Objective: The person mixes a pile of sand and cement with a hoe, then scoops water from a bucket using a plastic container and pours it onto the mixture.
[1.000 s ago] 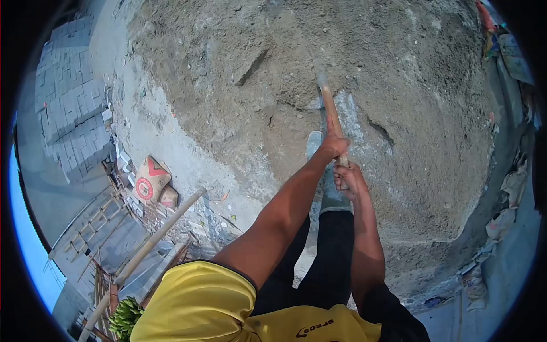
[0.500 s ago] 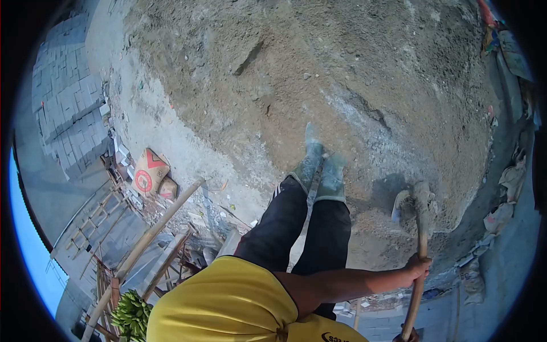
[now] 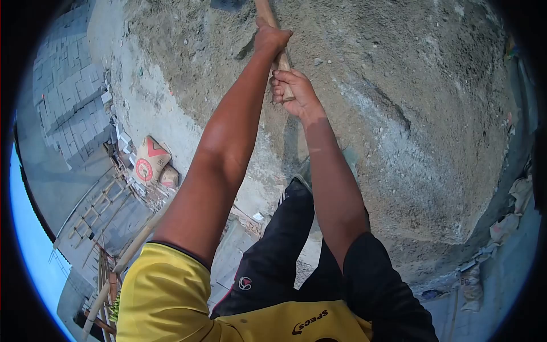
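A hoe's wooden handle (image 3: 265,10) slants up to the top edge of the head view. Part of its dark blade (image 3: 228,5) shows there, over the pile; the rest lies outside the picture. My left hand (image 3: 272,39) is closed round the handle partway along. Lower down, close to the butt end, my right hand (image 3: 296,94) grips the same handle. Beneath both hands spreads a broad heap of grey-brown sand or dry mix (image 3: 433,131) with pale powdery streaks. My legs and boots are partly hidden behind my forearms.
Stacked grey blocks (image 3: 74,97) stand at the upper left. A printed paper sack (image 3: 151,161) lies beside rubble. Bamboo poles (image 3: 134,242) cross the lower left. Several sacks (image 3: 504,227) line the right edge of the heap.
The hoe has swung from low at my right side to out in front, its blade now at the top of the view. Both arms now reach forward along the handle.
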`<state>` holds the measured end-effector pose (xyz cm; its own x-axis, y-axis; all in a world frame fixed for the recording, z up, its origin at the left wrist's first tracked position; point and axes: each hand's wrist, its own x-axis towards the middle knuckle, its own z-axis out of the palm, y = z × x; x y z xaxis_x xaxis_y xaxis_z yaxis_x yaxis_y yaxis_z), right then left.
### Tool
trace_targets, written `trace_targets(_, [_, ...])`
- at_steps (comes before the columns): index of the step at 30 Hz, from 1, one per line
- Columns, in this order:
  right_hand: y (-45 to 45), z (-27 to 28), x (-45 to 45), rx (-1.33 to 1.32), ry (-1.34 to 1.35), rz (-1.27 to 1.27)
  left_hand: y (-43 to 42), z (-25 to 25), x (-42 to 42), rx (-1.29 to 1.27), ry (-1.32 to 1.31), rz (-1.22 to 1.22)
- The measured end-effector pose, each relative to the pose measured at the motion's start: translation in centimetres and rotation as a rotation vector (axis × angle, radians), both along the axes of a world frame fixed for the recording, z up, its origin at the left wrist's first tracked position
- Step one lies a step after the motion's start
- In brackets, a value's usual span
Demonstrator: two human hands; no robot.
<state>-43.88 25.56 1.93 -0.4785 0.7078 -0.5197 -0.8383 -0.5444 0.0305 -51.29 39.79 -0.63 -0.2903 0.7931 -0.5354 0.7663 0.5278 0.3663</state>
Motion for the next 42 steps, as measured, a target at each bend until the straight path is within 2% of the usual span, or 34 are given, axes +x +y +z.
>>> trace_targets(2, [1.0,-1.1,-1.0,0.008,-0.037,0.034,0.4,-1.6,-2.3,-0.077,-0.052,-0.013])
trace_targets(4, [-1.3,-0.3,0.0,-0.049,-0.364,0.289,-3.8,-2.9,-1.9,-0.245,-0.208,0.128])
trace_targets(6, [-6.9,-0.2,2.6,-0.164,-0.324,0.338,-10.2,-3.0,0.7,-0.287,-0.026,0.014])
trace_targets(7, [-9.6,-0.2,4.1,-0.195,-0.345,0.359,-12.8,-1.5,2.7,-0.335,-0.029,0.031])
trace_targets(10, [-15.5,1.6,8.5,-0.25,-0.471,0.415,-19.9,-2.6,6.5,-0.338,-0.12,0.162])
trace_targets(12, [-17.5,3.2,12.0,-0.25,-0.594,0.516,-23.3,-3.3,9.1,-0.472,-0.374,0.349])
trace_targets(14, [-19.9,5.0,15.5,-0.258,-0.697,0.597,-25.9,-1.7,12.9,-0.644,-0.514,0.556])
trace_targets(16, [-22.3,7.4,19.2,-0.335,-0.727,0.596,-29.5,-0.4,15.5,-0.682,-0.832,0.63])
trace_targets(17, [-24.1,9.0,21.2,-0.378,-0.696,0.542,-30.2,2.4,17.2,-0.755,-0.843,0.647])
trace_targets(18, [-25.6,10.8,23.1,-0.416,-0.664,0.483,-30.4,5.1,18.8,-0.825,-0.852,0.659])
trace_targets(20, [-28.6,17.9,26.4,-0.506,-0.659,0.413,-34.0,5.0,20.7,-1.06,-1.102,0.682])
trace_targets(22, [-34.8,25.8,30.1,-0.587,-0.731,0.423,-38.5,7.9,24.5,-0.991,-1.3,0.85])
trace_targets(23, [-38.1,30.2,31.8,-0.628,-0.81,0.415,-40.0,10.2,26.4,-1.061,-1.345,0.918])
trace_targets(24, [-41.3,34.7,33.4,-0.647,-0.889,0.391,-41.3,13.4,28.5,-1.268,-1.368,0.989])
trace_targets(25, [-44.3,39.0,35.4,-0.716,-0.908,0.417,-45.4,15.5,31.5,-1.426,-1.411,0.892])
trace_targets(26, [-45.7,43.0,36.8,-0.782,-0.906,0.434,-48.4,20.1,34.4,-1.37,-1.372,0.848])
trace_targets(27, [-48.1,46.2,38.4,-0.808,-0.91,0.454,-49.6,23.5,36.8,-1.448,-1.242,0.866])
trace_targets(28, [-50.4,49.0,40.0,-0.882,-0.921,0.425,-51.6,26.2,38.8,-1.426,-1.215,0.827])
trace_targets(29, [-48.4,51.9,40.7,-0.839,-0.859,0.528,-52.3,27.4,40.2,-1.388,-1.193,0.792])
trace_targets(30, [-49.8,51.1,41.2,-0.853,-0.841,0.413,-51.5,27.4,40.3,-1.378,-1.193,0.804])
trace_targets(32, [-51.2,46.8,40.3,-0.826,-0.77,0.267,-50.0,26.6,38.6,-1.164,-1.167,0.716])
trace_targets(33, [-49.5,42.8,39.0,-0.779,-0.728,0.232,-48.1,24.5,36.5,-0.975,-1.181,0.73])
trace_targets(34, [-47.8,37.7,37.2,-0.726,-0.686,0.255,-44.7,21.7,33.4,-0.893,-1.168,0.689])
trace_targets(36, [-41.7,25.5,31.1,-0.508,-0.498,0.217,-36.2,15.0,26.5,-0.608,-0.978,0.601])
trace_targets(37, [-38.2,19.5,27.0,-0.427,-0.426,0.21,-31.7,11.3,22.7,-0.458,-0.875,0.632])
trace_targets(38, [-32.6,14.7,22.1,-0.32,-0.354,0.194,-26.7,7.4,18.8,-0.326,-0.671,0.58])
trace_targets(39, [-27.4,10.5,17.3,-0.23,-0.221,0.133,-21.6,4.9,14.3,-0.147,-0.561,0.536])
trace_targets(40, [-22.6,6.4,13.1,-0.154,-0.136,0.146,-16.8,1.6,9.3,0.039,-0.569,0.44])
trace_targets(41, [-18.0,3.0,8.6,-0.098,-0.044,0.137,-12.3,-2.3,4.4,0.125,-0.41,0.403])
trace_targets(42, [-12.7,1.8,4.8,-0.078,-0.024,0.124,-8.3,-4.9,-0.5,0.18,-0.25,0.257])
